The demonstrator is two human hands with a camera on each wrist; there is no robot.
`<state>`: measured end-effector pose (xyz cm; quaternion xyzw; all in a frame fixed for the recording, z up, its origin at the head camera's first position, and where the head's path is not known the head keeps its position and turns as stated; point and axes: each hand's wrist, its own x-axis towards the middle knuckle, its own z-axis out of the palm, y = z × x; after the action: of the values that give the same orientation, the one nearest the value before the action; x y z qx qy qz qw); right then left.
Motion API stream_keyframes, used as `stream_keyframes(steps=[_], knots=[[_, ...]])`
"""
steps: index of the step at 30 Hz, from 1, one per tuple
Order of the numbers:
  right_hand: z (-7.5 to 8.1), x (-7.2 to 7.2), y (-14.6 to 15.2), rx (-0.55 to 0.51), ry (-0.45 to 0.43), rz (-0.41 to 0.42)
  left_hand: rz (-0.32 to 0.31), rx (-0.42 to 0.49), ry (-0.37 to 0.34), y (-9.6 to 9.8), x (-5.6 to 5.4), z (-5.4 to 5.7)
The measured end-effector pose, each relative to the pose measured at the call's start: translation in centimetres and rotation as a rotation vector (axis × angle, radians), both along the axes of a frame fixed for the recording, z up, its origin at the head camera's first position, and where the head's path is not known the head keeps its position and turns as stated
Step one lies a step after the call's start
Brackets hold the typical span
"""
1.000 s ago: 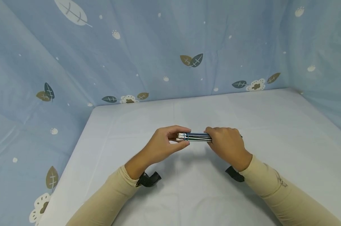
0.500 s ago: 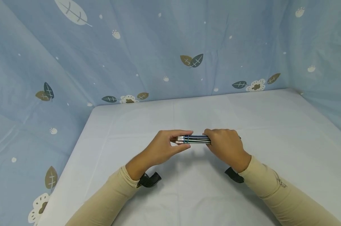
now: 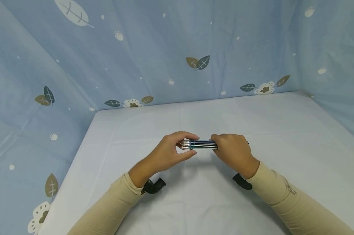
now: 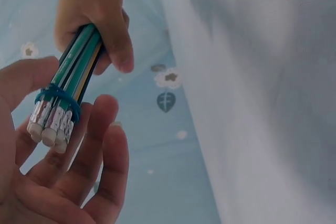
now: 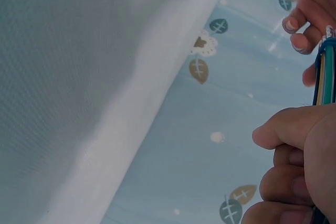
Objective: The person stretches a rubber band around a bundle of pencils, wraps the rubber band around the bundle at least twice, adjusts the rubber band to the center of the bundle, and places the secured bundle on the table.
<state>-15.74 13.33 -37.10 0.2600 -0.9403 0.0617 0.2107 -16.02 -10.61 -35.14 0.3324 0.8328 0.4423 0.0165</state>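
A bundle of pencils [image 3: 204,144] is held level above the white surface, its eraser ends [image 4: 50,135] pointing left. Around it, just behind the metal ferrules, sits a blue rubber band [image 4: 59,97]. My right hand [image 3: 234,151] grips the pencils with curled fingers; dark ends stick out beyond it. At the eraser end is my left hand [image 3: 168,151], thumb and index finger spread to either side of the band. The left wrist view shows its other fingers loosely bent behind the erasers.
A white cloth-covered table [image 3: 153,125] lies beneath the hands. Blue patterned fabric [image 3: 171,49] hangs behind and at the sides. Black straps [image 3: 154,186] are on both wrists, over beige sleeves [image 3: 106,204].
My left thumb and index finger have spread slightly away from the pencils. The band's strands, apart before, now lie closer together. My right hand keeps its grip on the bundle, almost still.
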Motion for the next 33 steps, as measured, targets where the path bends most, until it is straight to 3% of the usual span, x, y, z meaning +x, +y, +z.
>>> stream_keyframes(steps=[23,33], knots=[[0.06,-0.22,0.03,0.005,-0.025,-0.027,0.084,-0.016,0.031,-0.39,-0.26,0.29],[-0.04,-0.08,0.05,0.015,-0.024,-0.023,0.074,-0.009,0.024,-0.18,-0.20,-0.16]])
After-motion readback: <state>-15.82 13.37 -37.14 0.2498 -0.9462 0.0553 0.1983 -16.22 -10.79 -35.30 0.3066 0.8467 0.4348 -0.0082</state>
